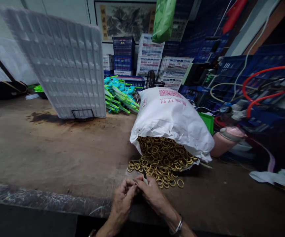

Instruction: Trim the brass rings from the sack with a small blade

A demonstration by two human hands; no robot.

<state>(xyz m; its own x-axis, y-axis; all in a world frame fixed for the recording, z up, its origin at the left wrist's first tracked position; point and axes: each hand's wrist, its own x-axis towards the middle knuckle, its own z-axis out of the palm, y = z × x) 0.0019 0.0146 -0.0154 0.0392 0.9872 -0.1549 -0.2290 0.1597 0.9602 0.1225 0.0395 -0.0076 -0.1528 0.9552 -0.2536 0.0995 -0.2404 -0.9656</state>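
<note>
While the two hands meet low over the near part of the table (83,158), these things lie around them:

- Left hand (122,199): fingers narrowed at the other's fingertips; whether they grip anything I cannot tell.
- Right hand (153,196): closed around a slim, dark-tipped tool (145,178).
- Brass-coloured rings (165,172): spilled just beyond the hands, from the open mouth of the white sack (170,115), which blocks the way straight ahead.
- Ribbed white panel (70,62): upright at far left, in a black wire stand (83,114).
- Green and turquoise pieces (120,93): heaped between panel and sack.
- Pink container (227,141): right of the sack.
</note>
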